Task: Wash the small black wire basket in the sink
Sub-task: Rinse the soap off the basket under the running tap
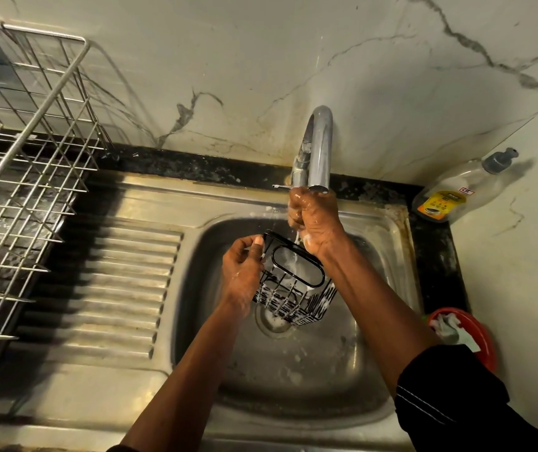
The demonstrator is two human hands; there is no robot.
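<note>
Left hand point(243, 272) grips the small black wire basket point(293, 285), right hand point(313, 220) curled, hold unclear; turn it slowly under the silver tap point(320, 148)

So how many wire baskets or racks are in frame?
2. The small black wire basket is held by the left hand over the sink; the large steel dish rack stands at left, cut off by the frame edge, so more could be hidden there.

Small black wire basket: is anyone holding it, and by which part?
The left hand pinches the small black wire basket by a corner of its top rim; the right hand does not grip it.
</note>
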